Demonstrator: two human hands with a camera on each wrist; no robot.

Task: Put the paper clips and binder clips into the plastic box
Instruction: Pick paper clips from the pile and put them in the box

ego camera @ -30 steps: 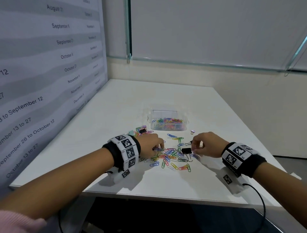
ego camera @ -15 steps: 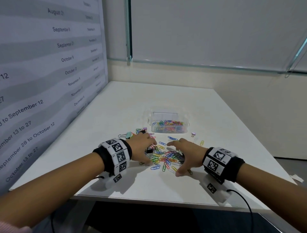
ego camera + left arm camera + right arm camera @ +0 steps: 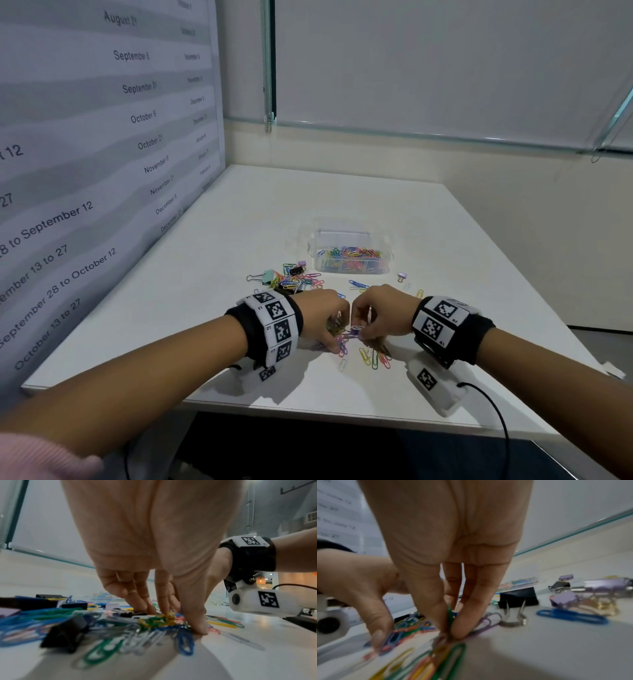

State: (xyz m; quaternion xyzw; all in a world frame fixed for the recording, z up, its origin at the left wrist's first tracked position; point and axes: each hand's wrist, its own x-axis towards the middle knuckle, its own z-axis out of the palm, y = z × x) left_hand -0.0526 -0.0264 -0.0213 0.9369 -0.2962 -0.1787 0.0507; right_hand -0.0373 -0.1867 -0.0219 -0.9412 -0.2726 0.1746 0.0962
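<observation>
I see both hands down on the white table (image 3: 239, 219), meeting over the loose pile of paper clips (image 3: 375, 358) at the near edge of the scatter. My left hand (image 3: 322, 317) has its fingers curled down into the pile, and from the left wrist view its thumb (image 3: 193, 616) and fingertips press a yellow and green tangle of clips against the tabletop, pinching them together. My right hand (image 3: 380, 313) sits just beside it, nearly touching, with thumb and fingers drawn together; the right wrist view shows that thumb (image 3: 435, 601) and a finger closed on a green clip and a purple one right at the table surface. More clips lie directly under and in front of both hands, some trailing toward me. A black binder clip (image 3: 518, 597) stands just beyond my right fingers with its wire handles resting on the table, and a purple binder clip (image 3: 563, 599) lies further right beside a blue paper clip. Another black binder clip (image 3: 65, 632) sits close to the left wrist camera, blurred. The plastic box (image 3: 349, 253) rests further out on the table, well apart from both hands, already holding a layer of coloured clips. A green binder clip (image 3: 268, 275) lies left of the box among more scattered clips.
</observation>
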